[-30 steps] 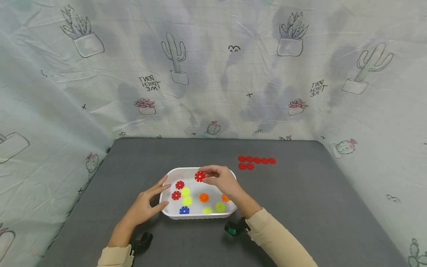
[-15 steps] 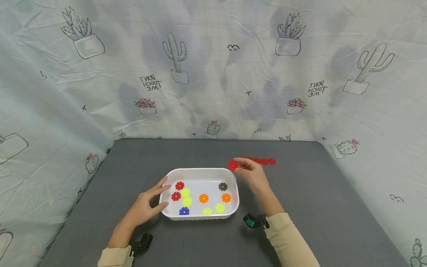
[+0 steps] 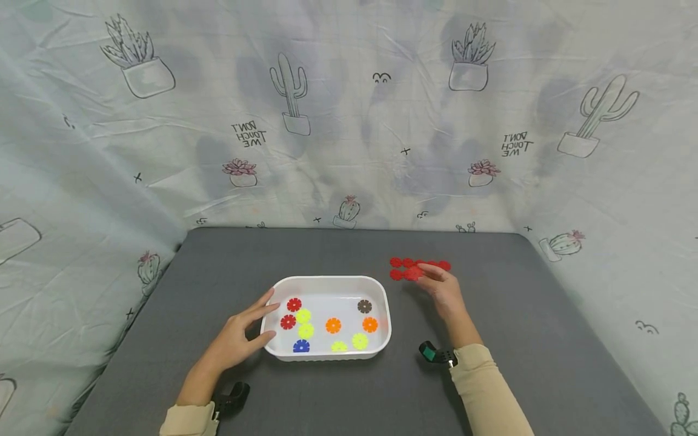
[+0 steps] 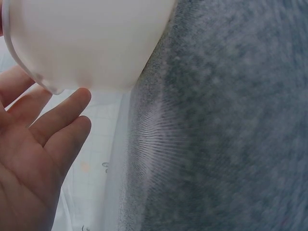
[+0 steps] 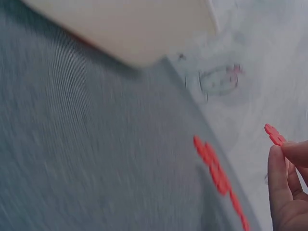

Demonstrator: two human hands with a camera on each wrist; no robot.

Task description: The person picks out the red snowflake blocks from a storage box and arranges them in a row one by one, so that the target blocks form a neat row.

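Observation:
A white tray (image 3: 327,279) sits on the grey table and holds several coloured toothed discs, among them a red disc (image 3: 294,304) and a brown disc (image 3: 364,306). My left hand (image 3: 255,324) rests with straight fingers against the tray's left rim; in the left wrist view its fingers (image 4: 62,115) touch the tray wall (image 4: 91,43). My right hand (image 3: 438,283) pinches a red disc (image 3: 413,274) low over the table, at the group of red discs (image 3: 432,264) laid out right of the tray. The right wrist view shows that pinched red disc (image 5: 274,134) above the red row (image 5: 216,168).
The grey table (image 3: 518,339) is walled on three sides by a cactus-print cloth (image 3: 349,121). Bare table lies in front of the tray and to the right of the red discs. A wrist camera (image 3: 433,352) sits on my right wrist.
My right hand lifted a red disc out of the tray and carried it right and away to the red group on the table. The left hand and tray stayed put.

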